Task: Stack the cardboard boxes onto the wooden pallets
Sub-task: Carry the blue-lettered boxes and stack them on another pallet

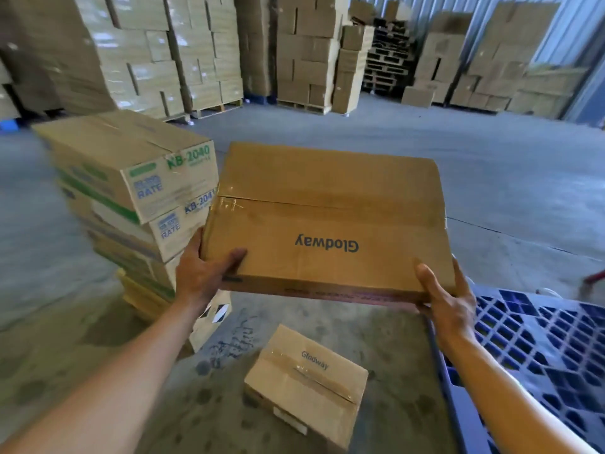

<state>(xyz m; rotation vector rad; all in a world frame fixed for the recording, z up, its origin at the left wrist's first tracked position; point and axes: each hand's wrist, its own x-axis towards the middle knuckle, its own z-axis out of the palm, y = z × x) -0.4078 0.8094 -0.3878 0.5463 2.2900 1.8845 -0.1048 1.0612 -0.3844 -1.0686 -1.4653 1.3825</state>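
Out in front, clear of the concrete floor [491,178], holds a large cardboard box [327,221] level between both hands, taped top face up, the word Glodway printed upside down toward the camera. Grips the box's near left corner with the left hand [204,273]: thumb pressed flat on the top face, fingers tucked under the bottom and hidden there. Grips the box's near right corner with the right hand [448,306]: thumb laid on the top face by the near edge, fingers together up the right side, clamped on the cardboard.

Left of the box, just beside its left edge: a stack of printed cartons [137,178] marked KB-2040, top carton about level with the box. Cannot tell whether box and stack touch. Under that stack, lower left of the box: a pale wooden pallet [131,291], only its corner showing.

Below the box, nearer the camera: a small cardboard box [306,385], taped, also marked Glodway, flat on the floor and well apart from the held one. Lower right of the box: a blue plastic pallet [540,348] with an open grid top, partly behind the right forearm.

Beyond the box, well apart across the floor: tall stacks of cardboard boxes [307,50] on wooden pallets, those to the far left under clear wrap. Behind the box's far right corner: a pile of empty pallets [388,60] against a ribbed metal wall [422,8].
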